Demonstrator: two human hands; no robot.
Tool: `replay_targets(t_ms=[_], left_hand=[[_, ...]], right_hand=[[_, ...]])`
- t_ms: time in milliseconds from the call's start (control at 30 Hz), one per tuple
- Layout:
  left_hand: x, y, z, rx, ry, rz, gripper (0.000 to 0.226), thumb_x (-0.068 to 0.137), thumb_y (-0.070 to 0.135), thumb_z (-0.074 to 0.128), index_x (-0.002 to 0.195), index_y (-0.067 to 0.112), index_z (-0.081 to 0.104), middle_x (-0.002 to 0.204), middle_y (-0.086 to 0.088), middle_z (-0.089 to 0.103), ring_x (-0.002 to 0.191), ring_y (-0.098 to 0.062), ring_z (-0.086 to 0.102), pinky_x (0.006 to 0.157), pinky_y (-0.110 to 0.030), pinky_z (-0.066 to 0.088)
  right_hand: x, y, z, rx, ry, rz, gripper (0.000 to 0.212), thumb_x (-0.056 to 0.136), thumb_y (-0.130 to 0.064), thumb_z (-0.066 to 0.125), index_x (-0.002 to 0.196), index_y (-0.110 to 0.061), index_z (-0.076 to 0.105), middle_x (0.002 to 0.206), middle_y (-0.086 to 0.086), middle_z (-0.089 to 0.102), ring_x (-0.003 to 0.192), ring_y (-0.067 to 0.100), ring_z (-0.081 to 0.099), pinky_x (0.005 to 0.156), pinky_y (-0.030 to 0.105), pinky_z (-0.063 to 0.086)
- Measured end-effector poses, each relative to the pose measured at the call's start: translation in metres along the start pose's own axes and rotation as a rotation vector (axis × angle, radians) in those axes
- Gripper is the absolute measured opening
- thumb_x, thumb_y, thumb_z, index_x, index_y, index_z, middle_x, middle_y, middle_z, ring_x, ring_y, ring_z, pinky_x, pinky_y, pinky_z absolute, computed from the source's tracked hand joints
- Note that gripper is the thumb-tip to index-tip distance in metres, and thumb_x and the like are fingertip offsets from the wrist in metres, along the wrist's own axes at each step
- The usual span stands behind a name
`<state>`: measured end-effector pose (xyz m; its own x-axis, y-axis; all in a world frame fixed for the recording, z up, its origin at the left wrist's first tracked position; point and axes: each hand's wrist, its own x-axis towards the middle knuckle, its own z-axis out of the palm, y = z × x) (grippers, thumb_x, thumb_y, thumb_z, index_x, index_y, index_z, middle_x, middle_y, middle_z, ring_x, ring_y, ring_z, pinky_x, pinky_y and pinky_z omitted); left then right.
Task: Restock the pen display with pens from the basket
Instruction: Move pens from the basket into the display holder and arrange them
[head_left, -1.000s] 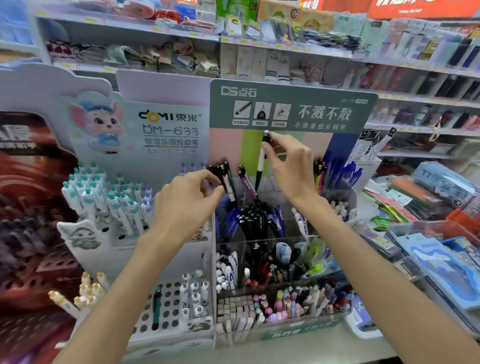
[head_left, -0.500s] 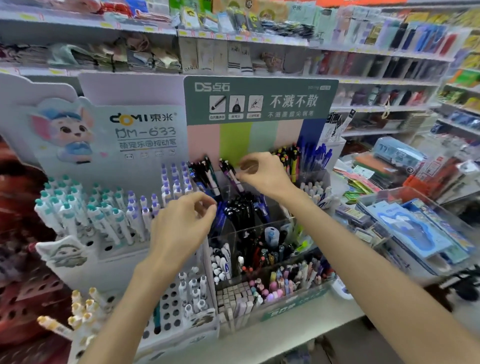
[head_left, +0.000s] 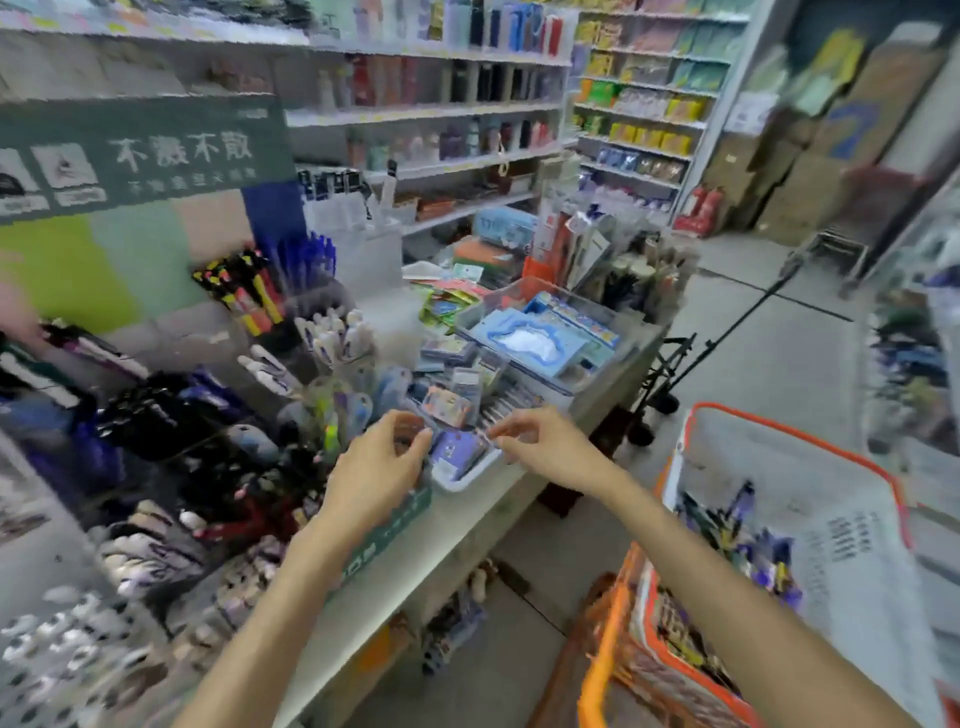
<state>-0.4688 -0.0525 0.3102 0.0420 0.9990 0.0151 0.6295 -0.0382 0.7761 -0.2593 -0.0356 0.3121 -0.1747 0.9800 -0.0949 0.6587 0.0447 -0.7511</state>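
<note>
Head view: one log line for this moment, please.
left hand: empty | right hand: empty | basket: holds pens, right of the person

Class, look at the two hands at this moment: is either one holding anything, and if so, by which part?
Neither the left hand nor the right hand visibly holds anything; their fingers are loosely curled and empty, though the picture is blurred.

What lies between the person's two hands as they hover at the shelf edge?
In the head view, a small white tray of purple items sits between the left hand and right hand; both hands hold nothing.
</note>
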Motion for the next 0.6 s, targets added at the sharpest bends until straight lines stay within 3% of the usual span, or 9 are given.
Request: replay_targets(t_ms=[67, 133, 200, 300, 400, 500, 600], left_hand=[[-0.008, 0.026, 0.044, -0.024, -0.109, 0.04, 0.017, 0.094, 0.035, 0.056, 0.108, 0.025, 0.058, 0.104, 0.006, 0.064, 0.101, -0.016, 0.062, 0.092, -0.04, 0.049], [-0.021, 0.05, 0.086, -0.043, -0.199, 0.063, 0.027, 0.088, 0.04, 0.059, 0.11, 0.024, 0.061, 0.104, 0.008, 0.064, 0.099, -0.014, 0.062, 0.091, -0.037, 0.05], [-0.035, 0.071, 0.13, -0.067, -0.263, 0.088, 0.033, 0.084, 0.043, 0.06, 0.11, 0.023, 0.063, 0.104, 0.006, 0.067, 0.099, -0.016, 0.064, 0.089, -0.032, 0.05], [-0.061, 0.101, 0.196, 0.008, -0.323, 0.151, 0.024, 0.091, 0.03, 0.061, 0.112, 0.021, 0.065, 0.11, 0.006, 0.068, 0.103, -0.012, 0.064, 0.09, -0.027, 0.047], [-0.077, 0.119, 0.245, 0.055, -0.437, 0.161, 0.026, 0.092, 0.03, 0.058, 0.116, 0.021, 0.063, 0.118, 0.003, 0.067, 0.107, -0.016, 0.063, 0.092, -0.032, 0.048], [-0.086, 0.131, 0.286, 0.096, -0.532, 0.153, 0.028, 0.093, 0.031, 0.056, 0.119, 0.022, 0.061, 0.123, -0.001, 0.063, 0.111, -0.019, 0.06, 0.094, -0.035, 0.047], [-0.084, 0.136, 0.317, 0.109, -0.621, 0.134, 0.031, 0.093, 0.024, 0.055, 0.122, 0.013, 0.06, 0.124, -0.005, 0.061, 0.115, -0.021, 0.057, 0.095, -0.031, 0.045]], right_hand=[[-0.037, 0.049, -0.022, 0.032, 0.066, 0.089, 0.014, 0.091, -0.011, 0.058, 0.099, -0.012, 0.07, 0.083, 0.0, 0.067, 0.074, 0.01, 0.064, 0.074, 0.026, 0.051], [-0.077, 0.088, -0.041, 0.047, 0.1, 0.158, 0.015, 0.091, -0.007, 0.058, 0.099, -0.009, 0.07, 0.079, 0.003, 0.066, 0.061, 0.0, 0.061, 0.061, 0.015, 0.048], [-0.119, 0.121, -0.06, 0.051, 0.132, 0.231, 0.016, 0.091, -0.005, 0.058, 0.101, -0.004, 0.07, 0.078, 0.003, 0.065, 0.057, -0.003, 0.058, 0.058, 0.011, 0.046], [-0.182, 0.17, -0.087, 0.053, 0.169, 0.337, 0.018, 0.092, -0.006, 0.057, 0.105, 0.0, 0.068, 0.087, 0.012, 0.068, 0.06, 0.002, 0.06, 0.062, 0.018, 0.048], [-0.227, 0.206, -0.104, 0.022, 0.188, 0.415, 0.02, 0.094, -0.016, 0.056, 0.109, -0.009, 0.068, 0.108, 0.01, 0.068, 0.087, 0.015, 0.064, 0.078, 0.026, 0.049], [-0.256, 0.235, -0.114, 0.027, 0.23, 0.487, 0.017, 0.093, -0.018, 0.058, 0.105, -0.013, 0.069, 0.108, 0.009, 0.068, 0.086, 0.014, 0.059, 0.085, 0.032, 0.049], [-0.27, 0.257, -0.118, 0.035, 0.276, 0.535, 0.013, 0.093, -0.017, 0.058, 0.1, -0.018, 0.068, 0.111, 0.006, 0.067, 0.08, 0.009, 0.059, 0.074, 0.024, 0.047]])
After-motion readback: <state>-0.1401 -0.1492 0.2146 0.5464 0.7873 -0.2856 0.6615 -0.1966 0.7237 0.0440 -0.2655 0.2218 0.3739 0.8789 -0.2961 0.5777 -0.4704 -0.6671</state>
